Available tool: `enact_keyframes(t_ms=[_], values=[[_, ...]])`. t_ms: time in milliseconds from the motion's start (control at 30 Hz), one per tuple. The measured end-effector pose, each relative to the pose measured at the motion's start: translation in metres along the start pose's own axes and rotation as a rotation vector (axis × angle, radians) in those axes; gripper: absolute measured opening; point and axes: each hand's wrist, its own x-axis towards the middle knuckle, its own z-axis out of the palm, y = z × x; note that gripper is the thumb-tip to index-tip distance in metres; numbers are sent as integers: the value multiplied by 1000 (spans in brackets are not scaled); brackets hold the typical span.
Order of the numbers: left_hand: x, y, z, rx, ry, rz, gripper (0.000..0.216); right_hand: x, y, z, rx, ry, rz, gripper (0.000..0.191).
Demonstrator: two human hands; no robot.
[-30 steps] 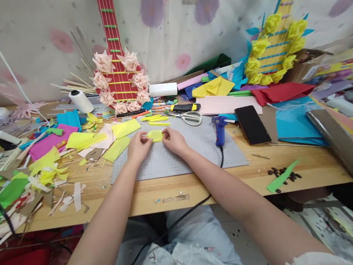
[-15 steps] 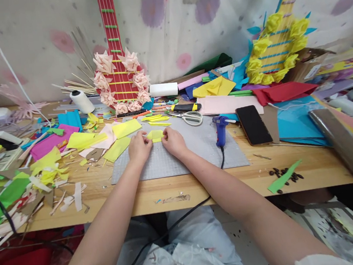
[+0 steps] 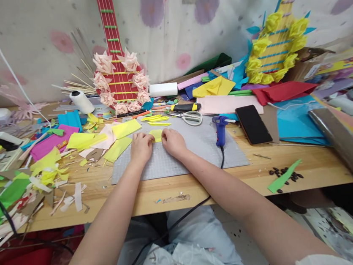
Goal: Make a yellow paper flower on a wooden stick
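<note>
Between my two hands is a small piece of yellow paper [image 3: 156, 135], low over the grey cutting mat [image 3: 192, 160]. My left hand [image 3: 142, 146] pinches its left edge with closed fingers. On the opposite edge, my right hand [image 3: 173, 141] grips the same paper, fingers curled. My fingers hide both ends of the piece. Just beyond lie several folded yellow paper strips [image 3: 156, 119]. To the left of my left hand are flat yellow paper pieces [image 3: 117, 149]. Scissors [image 3: 192, 118] rest at the mat's far edge.
A blue glue gun [image 3: 220, 131] stands on the mat's right side, its cord running down toward my lap. Beside it lies a phone [image 3: 254, 124]. Paper scraps [image 3: 49, 168] cover the left. Behind stand a red paper guitar [image 3: 120, 83] and a yellow one [image 3: 277, 48].
My left hand has shifted slightly right, closer to my right hand. Less of the yellow paper's width shows between them, and its outline looks squarer.
</note>
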Motion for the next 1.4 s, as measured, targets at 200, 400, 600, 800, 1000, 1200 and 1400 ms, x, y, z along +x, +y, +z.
enact_keyframes(t_ms=[200, 400, 600, 800, 1000, 1200, 1400], values=[[1, 8, 3, 34, 39, -80, 16, -2, -2, -2, -56, -23, -14, 18], [3, 20, 7, 40, 63, -185, 17, -2, -6, -5, -89, -57, 1, 21], [0, 16, 7, 32, 49, -224, 12, -2, -2, -3, -94, -59, -18, 20], [1, 10, 7, -3, 69, -302, 12, -1, 3, -1, -62, -73, -29, 22], [4, 4, 6, -61, 76, -359, 15, 0, 5, 0, -37, -71, -39, 24], [5, 1, 3, -104, 58, -359, 16, -1, 4, 0, -30, -72, -24, 25], [7, -5, 0, -146, 43, -390, 26, 0, 2, 0, 111, -12, 51, 27]])
